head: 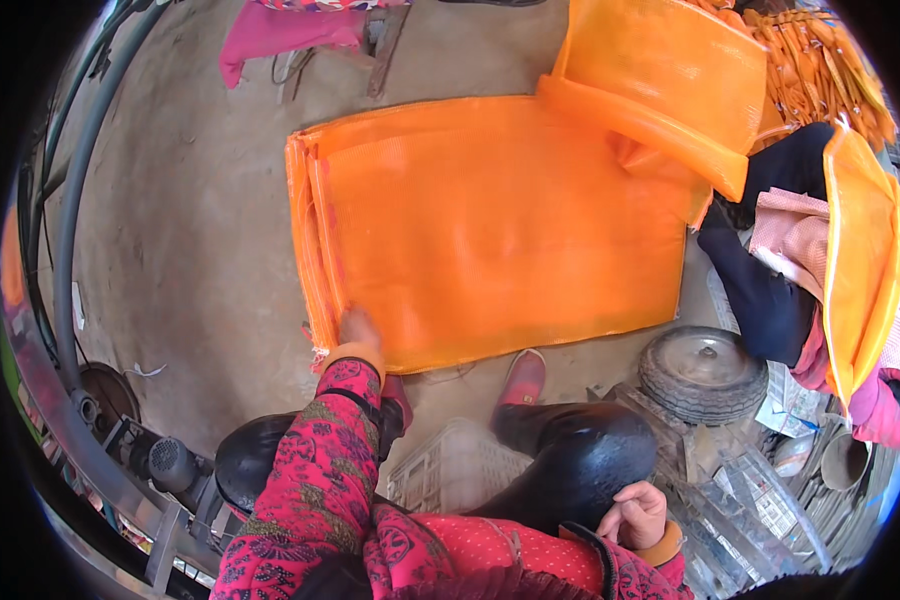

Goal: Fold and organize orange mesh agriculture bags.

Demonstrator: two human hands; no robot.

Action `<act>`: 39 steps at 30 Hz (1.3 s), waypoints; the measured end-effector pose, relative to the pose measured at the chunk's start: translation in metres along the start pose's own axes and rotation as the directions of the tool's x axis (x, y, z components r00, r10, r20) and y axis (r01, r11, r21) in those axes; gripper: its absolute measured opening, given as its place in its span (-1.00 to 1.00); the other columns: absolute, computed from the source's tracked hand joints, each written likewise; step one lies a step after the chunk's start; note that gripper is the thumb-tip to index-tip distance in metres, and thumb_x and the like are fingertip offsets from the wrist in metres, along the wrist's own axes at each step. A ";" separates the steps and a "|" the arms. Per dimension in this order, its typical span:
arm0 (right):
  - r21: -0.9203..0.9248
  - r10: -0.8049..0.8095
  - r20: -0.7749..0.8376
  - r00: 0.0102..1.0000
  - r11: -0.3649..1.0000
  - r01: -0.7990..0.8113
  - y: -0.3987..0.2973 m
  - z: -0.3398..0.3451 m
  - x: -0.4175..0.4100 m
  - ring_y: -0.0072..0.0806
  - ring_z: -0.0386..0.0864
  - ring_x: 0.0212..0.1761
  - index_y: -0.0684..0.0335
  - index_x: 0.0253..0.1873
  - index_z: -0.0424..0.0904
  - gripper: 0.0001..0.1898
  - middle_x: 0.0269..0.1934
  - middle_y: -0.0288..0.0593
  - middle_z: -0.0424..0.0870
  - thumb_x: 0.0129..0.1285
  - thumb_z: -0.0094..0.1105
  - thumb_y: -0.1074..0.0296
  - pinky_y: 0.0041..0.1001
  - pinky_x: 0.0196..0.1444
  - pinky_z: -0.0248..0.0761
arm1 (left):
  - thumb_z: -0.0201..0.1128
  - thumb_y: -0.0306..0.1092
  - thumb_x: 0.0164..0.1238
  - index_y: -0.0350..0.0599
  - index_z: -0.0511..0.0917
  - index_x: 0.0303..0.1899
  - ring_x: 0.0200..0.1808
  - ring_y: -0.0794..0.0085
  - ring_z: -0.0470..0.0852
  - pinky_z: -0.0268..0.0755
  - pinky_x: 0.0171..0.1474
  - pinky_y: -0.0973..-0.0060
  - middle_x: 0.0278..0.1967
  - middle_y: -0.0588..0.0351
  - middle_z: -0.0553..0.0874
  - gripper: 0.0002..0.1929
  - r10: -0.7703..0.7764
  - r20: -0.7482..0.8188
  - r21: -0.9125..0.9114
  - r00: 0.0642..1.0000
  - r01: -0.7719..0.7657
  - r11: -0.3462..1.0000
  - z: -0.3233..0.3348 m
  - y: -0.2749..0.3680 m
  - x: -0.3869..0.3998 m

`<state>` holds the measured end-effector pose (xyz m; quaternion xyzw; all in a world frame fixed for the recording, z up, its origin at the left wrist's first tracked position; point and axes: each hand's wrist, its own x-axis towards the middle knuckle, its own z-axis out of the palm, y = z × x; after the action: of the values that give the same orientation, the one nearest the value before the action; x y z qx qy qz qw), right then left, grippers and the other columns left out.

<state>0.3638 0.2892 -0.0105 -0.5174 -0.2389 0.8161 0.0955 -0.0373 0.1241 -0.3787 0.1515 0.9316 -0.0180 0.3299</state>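
Note:
A stack of orange woven mesh sacks [495, 225] lies flat on the floor in front of me. At its left end the layered edges [311, 225] show loose threads. My left hand [360, 330] reaches down onto the near left corner of the stack and touches it; its fingers are blurred and I cannot tell whether they grip. My right hand [636, 514] rests by my right thigh, fingers curled in, with nothing visible in it. Another orange sack [660, 67] lies partly folded over the stack's far right corner.
A co-worker [765, 300] sits at the right, an orange sack [862, 262] across the body. Bunched orange sacks [817, 75] lie behind. A rubber-tyred wheel [705, 371] and wooden slats [705, 517] are near my right knee. A metal frame [82, 187] and motor [171, 461] stand left.

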 end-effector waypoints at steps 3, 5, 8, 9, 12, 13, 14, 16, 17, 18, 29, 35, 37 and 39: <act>0.009 -0.002 -0.020 1.000 1.000 0.003 0.002 -0.001 -0.003 -0.31 0.55 -0.72 0.32 -0.07 0.47 -0.88 -0.47 0.25 0.65 0.38 0.03 0.44 -0.51 -0.68 0.44 | 0.17 -0.42 0.16 -0.13 0.56 -0.15 -0.10 -0.06 0.57 0.43 -0.05 0.08 -0.22 -0.15 0.58 -0.79 0.023 -0.477 -0.056 0.879 -0.056 0.997 -0.031 0.036 -0.021; 0.016 -0.005 -0.018 1.000 1.000 0.005 0.002 -0.001 -0.002 -0.31 0.55 -0.72 0.33 -0.07 0.47 -0.88 -0.47 0.25 0.65 0.38 0.03 0.44 -0.51 -0.68 0.44 | 0.18 -0.43 0.14 -0.13 0.56 -0.17 -0.11 -0.06 0.57 0.43 -0.08 0.06 -0.23 -0.15 0.58 -0.80 0.021 -0.690 -0.033 0.723 -0.060 0.998 -0.028 0.035 -0.015; 0.013 0.014 0.019 1.000 1.000 -0.014 -0.001 0.000 0.000 -0.31 0.56 -0.72 0.35 -0.07 0.47 -0.86 -0.47 0.25 0.65 0.38 0.03 0.43 -0.51 -0.68 0.44 | 0.24 -0.49 0.06 -0.12 0.61 -0.25 -0.06 -0.07 0.57 0.43 -0.01 0.14 -0.17 -0.15 0.62 -0.82 -0.107 -0.282 -0.087 0.954 0.085 0.993 -0.003 -0.009 0.004; -0.019 0.009 0.015 1.000 1.000 -0.009 0.000 0.000 0.000 -0.33 0.55 -0.73 0.34 -0.06 0.45 -0.85 -0.50 0.24 0.64 0.38 0.04 0.38 -0.53 -0.71 0.41 | 0.23 -0.48 0.06 -0.12 0.61 -0.25 -0.09 -0.08 0.59 0.44 -0.03 0.13 -0.21 -0.15 0.63 -0.82 -0.073 -0.272 -0.115 0.960 0.042 0.992 -0.004 -0.010 0.006; -0.048 0.002 0.019 1.000 0.999 -0.001 0.001 -0.003 -0.001 -0.34 0.55 -0.74 0.32 -0.06 0.43 -0.82 -0.53 0.23 0.64 0.39 0.06 0.34 -0.54 -0.73 0.39 | 0.22 -0.46 0.07 -0.11 0.61 -0.26 -0.16 -0.08 0.61 0.46 -0.07 0.12 -0.29 -0.14 0.65 -0.84 -0.056 -0.230 -0.069 0.972 0.041 0.997 -0.010 -0.002 0.004; -0.046 -0.003 0.029 1.000 0.999 0.004 0.001 -0.003 -0.001 -0.34 0.55 -0.74 0.32 -0.06 0.43 -0.82 -0.53 0.22 0.64 0.39 0.06 0.34 -0.54 -0.73 0.39 | 0.22 -0.45 0.07 -0.11 0.61 -0.28 -0.19 -0.08 0.63 0.47 -0.09 0.13 -0.34 -0.13 0.65 -0.85 -0.077 -0.200 0.006 0.977 0.080 0.997 -0.015 0.004 0.002; -0.046 -0.004 0.029 1.000 0.999 0.006 0.000 -0.004 -0.001 -0.34 0.55 -0.74 0.32 -0.06 0.43 -0.82 -0.53 0.22 0.64 0.39 0.06 0.34 -0.54 -0.73 0.39 | 0.22 -0.45 0.07 -0.11 0.61 -0.28 -0.19 -0.08 0.63 0.47 -0.09 0.13 -0.34 -0.13 0.65 -0.85 -0.076 -0.201 0.005 0.977 0.078 0.997 -0.014 0.006 0.002; -0.068 0.011 0.038 0.999 0.998 -0.008 -0.001 -0.003 -0.002 -0.34 0.54 -0.75 0.31 -0.05 0.43 -0.82 -0.54 0.23 0.63 0.39 0.05 0.33 -0.53 -0.73 0.39 | 0.21 -0.42 0.08 -0.09 0.58 -0.33 -0.23 -0.01 0.64 0.47 -0.15 0.14 -0.39 -0.11 0.65 -0.90 0.060 -0.215 0.117 0.975 -0.035 0.993 -0.022 0.007 0.000; -0.068 0.006 0.048 0.999 0.998 -0.003 -0.003 -0.003 -0.002 -0.34 0.54 -0.75 0.31 -0.05 0.43 -0.82 -0.54 0.23 0.63 0.39 0.05 0.33 -0.53 -0.73 0.39 | 0.21 -0.42 0.08 -0.09 0.58 -0.33 -0.23 -0.01 0.64 0.47 -0.15 0.14 -0.39 -0.11 0.65 -0.90 0.058 -0.226 0.116 0.972 -0.032 0.993 -0.026 0.011 -0.001; -0.040 -0.004 0.064 0.998 0.999 0.007 -0.004 -0.002 -0.002 -0.33 0.53 -0.75 0.32 -0.05 0.44 -0.84 -0.51 0.22 0.64 0.38 0.02 0.39 -0.51 -0.72 0.40 | 0.20 -0.45 0.08 -0.09 0.57 -0.34 -0.25 0.00 0.64 0.46 -0.18 0.14 -0.41 -0.10 0.65 -0.91 0.123 -0.222 0.057 0.967 -0.113 0.992 -0.034 0.025 0.000; -0.268 -0.098 0.068 0.993 0.957 0.113 0.009 0.019 -0.013 -0.43 0.52 -0.74 0.32 0.06 0.38 -0.77 -0.48 0.08 0.65 0.36 -0.03 0.41 -0.58 -0.73 0.33 | 0.25 -0.61 0.02 -0.18 0.56 -0.32 -0.41 0.44 0.58 0.46 -0.30 0.52 -0.45 0.12 0.57 -0.84 0.530 -0.400 -0.667 0.748 -0.634 0.391 -0.172 0.160 -0.179; -0.604 -0.659 0.201 0.725 0.500 0.621 0.019 0.076 -0.014 -0.42 0.59 -0.12 0.20 0.26 0.32 -0.44 0.05 -0.10 0.51 0.14 0.25 0.57 -0.53 -0.21 0.47 | 0.27 -0.62 0.11 -0.20 0.52 -0.40 -0.43 0.74 0.47 0.37 -0.34 0.69 -0.49 0.33 0.55 -0.89 0.714 -0.273 -0.882 0.644 -0.465 0.082 -0.233 0.155 -0.311; -0.627 -0.685 0.288 0.669 0.393 0.672 0.015 0.091 -0.034 -0.38 0.52 0.03 0.20 0.34 0.22 -0.29 0.16 -0.04 0.40 0.09 0.39 0.36 -0.44 -0.06 0.46 | 0.26 -0.64 0.12 -0.19 0.51 -0.40 -0.38 0.73 0.49 0.39 -0.28 0.70 -0.44 0.32 0.54 -0.88 0.781 -0.342 -0.848 0.522 -0.529 -0.018 -0.242 0.146 -0.348; -0.330 -0.693 0.332 0.640 0.550 0.767 0.023 0.092 -0.040 -0.39 0.49 0.07 0.26 0.36 0.15 -0.25 0.18 -0.03 0.37 0.16 0.37 0.20 -0.44 0.01 0.43 | 0.26 -0.65 0.13 -0.20 0.51 -0.39 -0.29 0.69 0.51 0.41 -0.21 0.67 -0.38 0.28 0.54 -0.88 0.842 -0.357 -0.846 0.404 -0.522 -0.108 -0.235 0.138 -0.376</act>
<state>0.3018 0.2264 0.0429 -0.3091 -0.6181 0.6636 0.2864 0.1371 0.1848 0.0473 0.4100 0.4861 0.6305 0.4450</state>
